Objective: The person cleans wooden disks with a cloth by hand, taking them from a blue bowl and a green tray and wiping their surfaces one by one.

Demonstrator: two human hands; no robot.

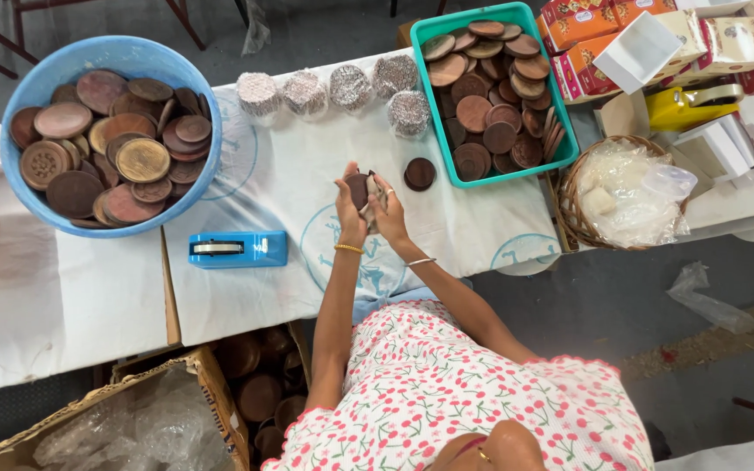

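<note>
Brown disc between left hand, right hand, mid-table.

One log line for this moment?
hands: both holding brown disc and wrap | over table | beside: loose disc, teal tray

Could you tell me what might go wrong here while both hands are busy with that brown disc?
The left hand and right hand hold the brown disc in clear wrap above the table; it could slip and land on the loose disc. The blue bowl is heaped with discs, so a knock might spill some.
</note>
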